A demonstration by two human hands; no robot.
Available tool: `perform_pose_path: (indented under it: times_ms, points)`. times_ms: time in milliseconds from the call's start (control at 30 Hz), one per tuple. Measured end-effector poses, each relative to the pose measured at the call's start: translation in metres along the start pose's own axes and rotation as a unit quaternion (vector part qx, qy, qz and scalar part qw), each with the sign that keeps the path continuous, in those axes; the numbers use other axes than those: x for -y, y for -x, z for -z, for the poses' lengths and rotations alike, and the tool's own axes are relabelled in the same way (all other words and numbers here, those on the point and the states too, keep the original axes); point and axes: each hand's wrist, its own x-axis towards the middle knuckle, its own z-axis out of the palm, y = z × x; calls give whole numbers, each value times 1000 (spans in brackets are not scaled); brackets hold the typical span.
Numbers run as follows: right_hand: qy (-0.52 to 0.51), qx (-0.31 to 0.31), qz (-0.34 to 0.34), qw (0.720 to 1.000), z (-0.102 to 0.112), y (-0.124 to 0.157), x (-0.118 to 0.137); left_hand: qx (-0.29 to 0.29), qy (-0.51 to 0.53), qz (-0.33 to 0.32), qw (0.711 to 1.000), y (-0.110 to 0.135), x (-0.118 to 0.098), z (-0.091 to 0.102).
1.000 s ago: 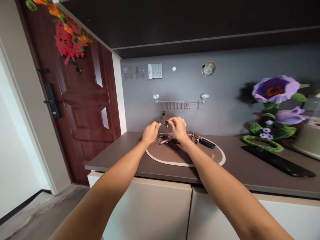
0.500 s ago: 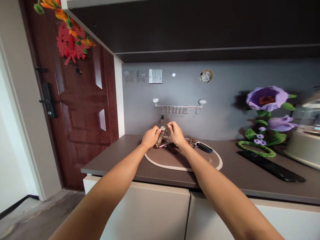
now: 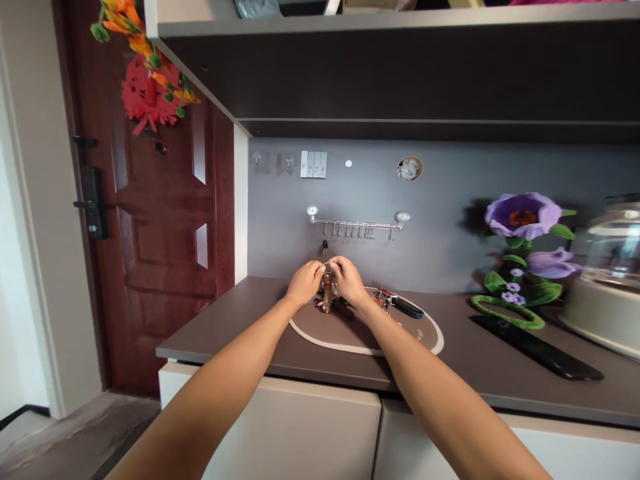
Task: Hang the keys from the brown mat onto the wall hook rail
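My left hand (image 3: 306,283) and my right hand (image 3: 349,280) meet over the mat, both with pinched fingers. Between them they grip a thin metal key ring (image 3: 327,265) from either side. From the ring hangs a brown strap-like fob (image 3: 327,300) with lettering too small to read. Other small pieces by it are partly hidden behind my fingers. Right of my right hand, a bunch of keys with a dark strap (image 3: 407,307) lies on the brown mat (image 3: 340,343), which has a pale rim. Just above my hands, a small black key (image 3: 325,245) hangs from the hook rail (image 3: 357,225).
A dark shelf (image 3: 380,73) juts out overhead. On the counter (image 3: 215,327) to the right are a black slab-like object (image 3: 540,348), purple felt flowers (image 3: 523,215) and a clear-topped appliance (image 3: 610,287). A red-brown door (image 3: 165,253) stands at left.
My left hand has shifted from the brown fob to the key ring, and the fob now hangs down between my hands. The camera view has tilted up slightly.
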Motion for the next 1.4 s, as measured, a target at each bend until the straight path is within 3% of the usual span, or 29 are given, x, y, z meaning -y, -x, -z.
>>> perform_pose_path:
  times_ms: [133,267,633,933,1067,1400]
  points:
    - [-94,0,-81,992,-3,4,4,-28,24,27,999,0,-1,-2]
    - [-208,23,-154,966,-7,6,4,-58,53,53,995,0,0,-4]
    - [-301,-32,-187,935,-3,-11,-2,-63,45,110,991,2,5,-4]
    - [-260,-141,-241,924,-1,-66,-13,-42,-9,122,992,3,13,-6]
    - [-192,-194,-249,929,-7,-87,-21,-37,-23,118,992,2,14,-7]
    - [-84,-243,-288,922,-24,-109,-42,-25,-39,124,991,3,17,-8]
